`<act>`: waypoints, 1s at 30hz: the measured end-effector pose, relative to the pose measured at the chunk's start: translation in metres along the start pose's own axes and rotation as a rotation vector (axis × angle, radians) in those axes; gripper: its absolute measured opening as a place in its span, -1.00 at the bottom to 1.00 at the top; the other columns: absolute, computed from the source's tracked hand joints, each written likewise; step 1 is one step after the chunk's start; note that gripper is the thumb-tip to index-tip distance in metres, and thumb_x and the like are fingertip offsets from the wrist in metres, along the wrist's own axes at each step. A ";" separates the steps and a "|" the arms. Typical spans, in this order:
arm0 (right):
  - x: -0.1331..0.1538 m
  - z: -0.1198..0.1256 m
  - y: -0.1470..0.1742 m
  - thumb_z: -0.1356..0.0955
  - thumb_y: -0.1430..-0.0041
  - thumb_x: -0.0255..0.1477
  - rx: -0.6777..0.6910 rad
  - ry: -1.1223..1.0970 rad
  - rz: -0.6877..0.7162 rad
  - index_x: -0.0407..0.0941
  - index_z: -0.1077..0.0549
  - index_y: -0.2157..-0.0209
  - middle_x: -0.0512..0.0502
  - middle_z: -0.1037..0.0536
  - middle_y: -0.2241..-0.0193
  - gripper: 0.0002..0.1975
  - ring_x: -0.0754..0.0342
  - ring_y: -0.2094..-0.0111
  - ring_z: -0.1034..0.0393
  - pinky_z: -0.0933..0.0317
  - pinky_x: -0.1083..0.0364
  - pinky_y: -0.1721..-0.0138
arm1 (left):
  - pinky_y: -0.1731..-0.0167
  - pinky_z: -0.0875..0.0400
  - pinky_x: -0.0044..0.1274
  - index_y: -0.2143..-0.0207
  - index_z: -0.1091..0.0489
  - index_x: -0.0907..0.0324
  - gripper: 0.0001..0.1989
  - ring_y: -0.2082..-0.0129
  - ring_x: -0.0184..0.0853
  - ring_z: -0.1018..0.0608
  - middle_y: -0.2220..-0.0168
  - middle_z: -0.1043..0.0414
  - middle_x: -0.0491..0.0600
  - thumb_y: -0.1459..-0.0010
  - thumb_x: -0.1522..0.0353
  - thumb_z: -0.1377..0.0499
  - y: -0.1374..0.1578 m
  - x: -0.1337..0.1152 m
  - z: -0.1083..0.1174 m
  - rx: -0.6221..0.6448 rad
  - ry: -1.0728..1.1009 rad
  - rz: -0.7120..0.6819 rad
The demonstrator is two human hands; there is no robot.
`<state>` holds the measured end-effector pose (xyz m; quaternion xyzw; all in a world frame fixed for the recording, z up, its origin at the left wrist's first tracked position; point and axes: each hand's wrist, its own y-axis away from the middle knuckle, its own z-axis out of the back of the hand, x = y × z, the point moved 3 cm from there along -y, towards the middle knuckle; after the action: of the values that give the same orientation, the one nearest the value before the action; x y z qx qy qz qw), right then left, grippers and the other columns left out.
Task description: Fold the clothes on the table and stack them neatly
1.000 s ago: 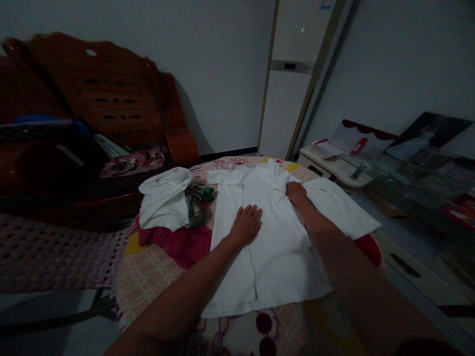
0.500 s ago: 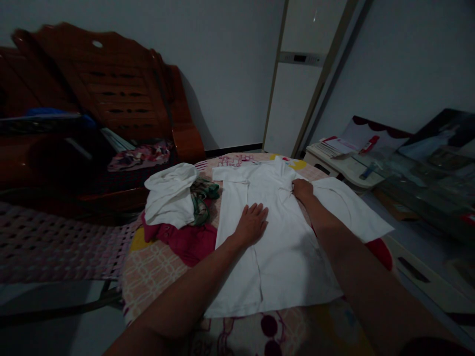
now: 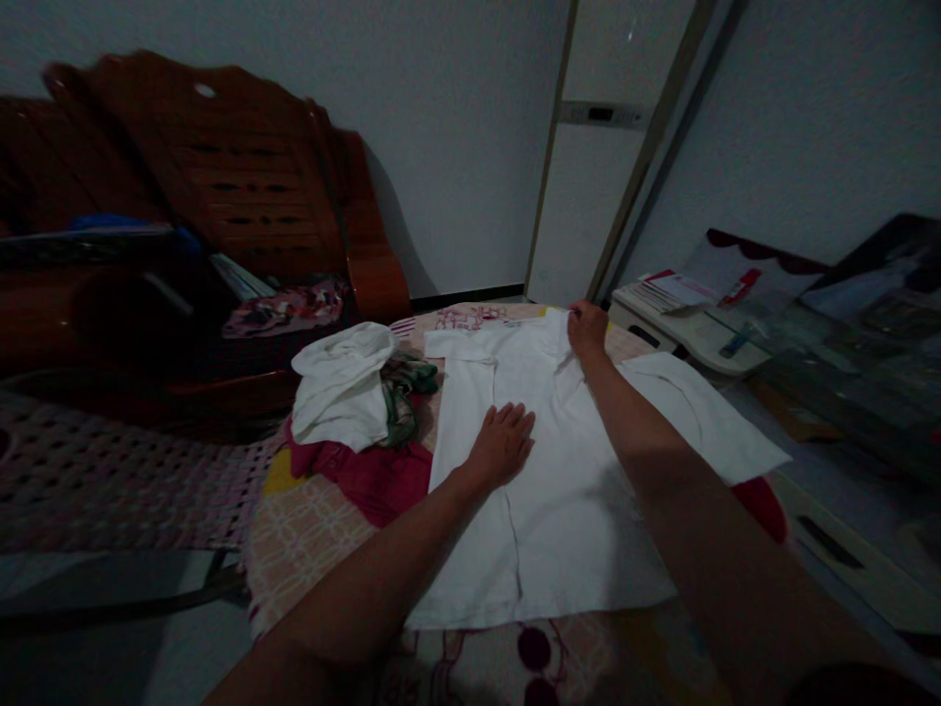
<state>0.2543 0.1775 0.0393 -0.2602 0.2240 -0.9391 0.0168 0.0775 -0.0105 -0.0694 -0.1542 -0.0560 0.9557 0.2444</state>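
Note:
A white T-shirt (image 3: 559,529) lies spread on the round table, its left side folded inward with the sleeve turned outward. My left hand (image 3: 503,443) rests flat on the middle of the shirt, fingers stretched out. At the shirt's far right corner, my right hand (image 3: 588,328) pinches the fabric near the sleeve. Wrinkles run through the cloth below that hand. Beside the shirt on the left are a crumpled white garment (image 3: 342,387), a green patterned cloth (image 3: 403,397) and a dark red garment (image 3: 374,480). Another white garment (image 3: 676,402) lies flat beyond my right forearm.
A patterned cloth (image 3: 316,539) covers the table. To the left stand a wooden bench (image 3: 242,167) with clothes on it and a woven pink seat (image 3: 147,480). A white cabinet (image 3: 750,358) with papers and a glass shelf is at the right.
My right hand has moved away from me along the shirt's right side to its far corner, drawing the fabric there. My left hand stays flat in place.

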 end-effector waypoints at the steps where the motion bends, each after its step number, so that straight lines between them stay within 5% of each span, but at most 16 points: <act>1: 0.007 -0.005 -0.001 -0.24 -0.12 -0.57 0.068 -0.065 0.059 -0.21 -0.54 0.01 -0.25 -0.64 0.15 -0.57 -0.09 0.08 -0.48 -0.29 -0.02 -0.02 | -0.34 -0.05 -0.12 -0.30 -0.23 0.15 -0.50 -0.36 -0.08 -0.22 -0.35 -0.21 0.11 -0.34 0.29 -0.04 0.000 0.001 0.000 0.000 0.009 -0.003; 5: 0.014 -0.004 0.017 -0.30 -0.07 -0.52 0.313 -0.227 0.203 -0.16 -0.48 -0.11 -0.20 -0.66 0.17 -0.47 -0.03 0.19 -0.53 -0.36 0.01 0.07 | -0.33 -0.06 -0.14 -0.28 -0.26 0.17 -0.50 -0.35 -0.10 -0.24 -0.33 -0.23 0.13 -0.31 0.31 -0.07 0.000 0.005 0.001 -0.009 0.059 -0.008; 12: -0.045 0.071 0.119 -0.31 -0.03 -0.59 0.477 -0.121 -0.097 -0.22 -0.59 0.36 -0.02 -0.53 0.62 -0.80 0.14 0.60 -0.39 -0.24 0.21 0.47 | -0.31 -0.10 -0.13 -0.19 -0.35 0.16 -0.53 -0.29 -0.07 -0.33 -0.25 -0.35 0.15 -0.21 0.34 -0.16 -0.009 0.013 0.000 -0.045 0.246 0.023; 15: -0.064 0.093 0.169 -0.33 -0.09 -0.51 0.564 -0.125 -0.206 -0.18 -0.52 0.51 0.00 -0.48 0.67 -0.85 0.17 0.64 -0.33 -0.14 0.21 0.55 | -0.26 -0.22 -0.25 0.05 -0.49 0.15 -0.64 -0.18 -0.06 -0.45 -0.09 -0.50 0.11 -0.05 0.39 -0.28 -0.029 0.018 0.006 -0.032 0.547 0.111; 18: -0.069 0.095 0.205 -0.35 -0.17 -0.32 0.615 -0.096 -0.209 -0.15 -0.46 0.58 0.02 -0.44 0.68 -0.71 0.17 0.64 -0.28 -0.07 0.19 0.57 | -0.12 -0.37 -0.40 0.25 -0.50 0.14 -0.67 -0.02 -0.12 -0.54 0.15 -0.57 0.02 0.14 0.51 -0.36 -0.058 0.020 0.009 -0.072 1.056 0.405; 23: -0.063 0.083 0.220 -0.38 -0.18 -0.27 0.469 0.165 -0.108 -0.16 -0.49 0.53 -0.04 -0.52 0.53 -0.70 0.12 0.47 -0.36 -0.08 0.16 0.43 | 0.26 -0.47 -0.51 0.24 -0.39 0.15 -0.75 0.46 -0.40 -0.48 0.48 -0.38 -0.15 -0.01 0.51 -0.29 -0.103 0.008 0.003 -0.096 1.451 0.698; 26: -0.062 0.080 0.219 -0.35 -0.08 -0.53 0.469 0.278 -0.127 -0.18 -0.54 0.44 -0.11 -0.58 0.41 -0.89 0.09 0.36 -0.41 -0.10 0.15 0.35 | 0.35 -0.45 -0.56 0.28 -0.33 0.15 -0.80 0.55 -0.46 -0.42 0.51 -0.32 -0.18 -0.06 0.50 -0.27 -0.118 0.005 -0.001 -0.119 1.578 0.754; 30: -0.067 0.088 0.223 -0.31 0.08 -0.64 0.538 0.316 -0.152 -0.18 -0.53 0.43 -0.12 -0.56 0.42 -0.81 0.08 0.39 -0.38 -0.08 0.15 0.38 | 0.39 -0.45 -0.55 0.37 -0.30 0.17 -0.82 0.53 -0.42 -0.46 0.52 -0.34 -0.12 -0.06 0.48 -0.28 -0.125 0.007 -0.004 -0.117 1.662 0.759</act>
<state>0.3370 -0.0494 -0.0214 -0.1135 -0.0524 -0.9919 -0.0200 0.1294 0.1019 -0.0520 -0.8126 0.1439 0.5489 -0.1327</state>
